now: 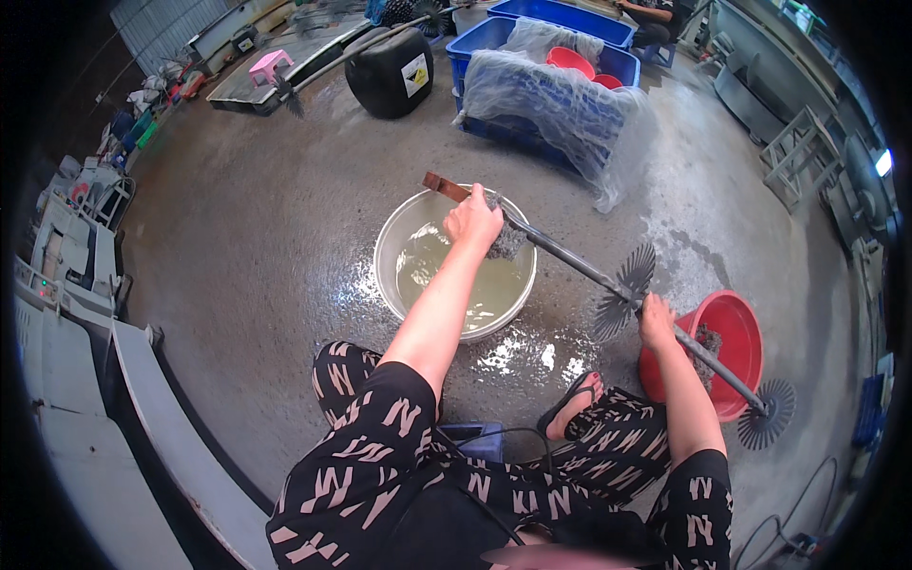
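A long grey metal rod (575, 263) runs slantwise from the bucket in front of me down to the right. Near its far end, by a rust-brown flat piece (446, 187), my left hand (473, 224) is closed round it. Below that hand, a dark grey clump of small pieces (509, 241) hangs over a pale round bucket (385, 271) of cloudy water. My right hand (655, 323) grips the rod beside a slotted, fan-like grey disc (635, 271). Another such disc (768, 414) sits at the near end, past a red bucket (748, 328) holding more grey pieces.
Beyond lie a black drum (385, 71), a pink stool (272, 66) and blue tubs (513, 119) draped with netting. A grey frame (800, 157) stands at right, white machinery (71, 332) at left. The concrete floor (237, 237) is wet. Another person (654, 21) sits far back.
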Available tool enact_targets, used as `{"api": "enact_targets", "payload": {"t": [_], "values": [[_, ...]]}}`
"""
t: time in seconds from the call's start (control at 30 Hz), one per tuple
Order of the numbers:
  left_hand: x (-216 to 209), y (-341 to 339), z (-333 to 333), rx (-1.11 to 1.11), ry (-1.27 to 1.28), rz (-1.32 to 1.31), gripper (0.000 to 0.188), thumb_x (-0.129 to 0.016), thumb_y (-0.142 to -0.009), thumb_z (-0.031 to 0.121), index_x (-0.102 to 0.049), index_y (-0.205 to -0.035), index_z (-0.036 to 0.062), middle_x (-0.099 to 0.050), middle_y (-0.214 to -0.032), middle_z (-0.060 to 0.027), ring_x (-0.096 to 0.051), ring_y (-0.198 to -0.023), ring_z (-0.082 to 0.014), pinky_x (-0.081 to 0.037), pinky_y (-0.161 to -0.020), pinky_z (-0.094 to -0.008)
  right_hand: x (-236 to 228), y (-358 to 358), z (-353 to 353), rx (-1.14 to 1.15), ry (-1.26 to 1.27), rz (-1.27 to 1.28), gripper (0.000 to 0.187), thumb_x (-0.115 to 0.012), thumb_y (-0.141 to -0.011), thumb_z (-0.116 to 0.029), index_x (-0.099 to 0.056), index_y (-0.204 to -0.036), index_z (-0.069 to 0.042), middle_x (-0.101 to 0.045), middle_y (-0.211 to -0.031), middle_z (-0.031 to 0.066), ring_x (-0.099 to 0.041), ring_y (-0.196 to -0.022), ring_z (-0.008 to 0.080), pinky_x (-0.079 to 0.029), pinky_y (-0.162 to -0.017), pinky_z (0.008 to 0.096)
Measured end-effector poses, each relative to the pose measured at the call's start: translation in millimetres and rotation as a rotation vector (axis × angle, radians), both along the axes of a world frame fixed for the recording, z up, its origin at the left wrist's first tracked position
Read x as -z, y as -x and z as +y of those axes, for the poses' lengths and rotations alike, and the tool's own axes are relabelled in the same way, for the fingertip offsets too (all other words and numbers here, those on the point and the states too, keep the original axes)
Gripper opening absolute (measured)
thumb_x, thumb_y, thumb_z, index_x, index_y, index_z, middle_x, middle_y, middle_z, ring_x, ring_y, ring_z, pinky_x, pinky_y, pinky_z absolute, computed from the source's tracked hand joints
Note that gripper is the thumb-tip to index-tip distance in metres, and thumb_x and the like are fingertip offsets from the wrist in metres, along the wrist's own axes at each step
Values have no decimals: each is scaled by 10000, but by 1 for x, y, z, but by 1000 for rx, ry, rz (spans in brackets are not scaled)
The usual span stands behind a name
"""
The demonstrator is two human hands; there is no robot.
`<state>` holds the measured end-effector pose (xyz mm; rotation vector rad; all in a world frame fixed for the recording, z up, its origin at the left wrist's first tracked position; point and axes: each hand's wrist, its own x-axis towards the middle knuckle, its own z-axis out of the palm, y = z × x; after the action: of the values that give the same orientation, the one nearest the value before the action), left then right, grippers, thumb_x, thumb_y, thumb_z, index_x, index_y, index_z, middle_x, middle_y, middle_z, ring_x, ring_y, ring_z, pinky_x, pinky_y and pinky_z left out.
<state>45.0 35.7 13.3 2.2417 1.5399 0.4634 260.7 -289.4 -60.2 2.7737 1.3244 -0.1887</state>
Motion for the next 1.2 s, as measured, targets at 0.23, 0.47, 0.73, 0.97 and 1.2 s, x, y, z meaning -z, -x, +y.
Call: {"api": "enact_targets", "payload": {"t": [0.23, 0.47, 0.73, 0.97, 1.2], "values": [[42, 33, -9, -49, 155, 62, 416, -622, -776, 370, -519, -1131, 181, -674, -967, -144, -636, -941, -360, -478, -817, -475, -12, 3, 0, 44, -49, 139, 549, -590, -803, -152, -397, -1294, 2, -487, -1228, 177, -433, -1183, 367, -345, -966, 539], [96, 76, -13, 169, 525, 431, 672, -700, -752, 209, -409, -1358, 212, -541, -1276, -139, -535, -1163, -311, -439, -952, -431, -3, -33, -14, 90, -156, 463, 680, -724, -705, -231, -421, -1271, -6, -557, -1178, 223, -530, -1106, 380, -416, -946, 424], [164, 63, -8, 787, 828, 649, 470, -783, -692, 233, -649, -1131, 128, -623, -1183, -82, -617, -1025, -284, -497, -862, -420, -19, -28, 4, 101, -93, 310, 372, -739, -692, -161, -584, -994, -11, -648, -919, 208, -619, -936, 364, -477, -787, 422], [106, 73, 0, 652, 645, 415, 510, -755, -660, 305, -643, -1148, 210, -626, -1175, -86, -607, -1055, -274, -491, -864, -403, -26, -6, 10, 93, -250, 298, 310, -718, -683, -102, -587, -947, -2, -640, -933, 220, -604, -919, 399, -481, -775, 452], [7, 55, -15, 60, 39, -472, 313, -709, -725, 356, -626, -970, 179, -611, -970, -99, -625, -893, -316, -492, -738, -432, 29, -48, -15, -57, 2, 192, 262, -610, -735, -67, -615, -995, -34, -640, -972, 216, -590, -965, 403, -481, -809, 436]]}}
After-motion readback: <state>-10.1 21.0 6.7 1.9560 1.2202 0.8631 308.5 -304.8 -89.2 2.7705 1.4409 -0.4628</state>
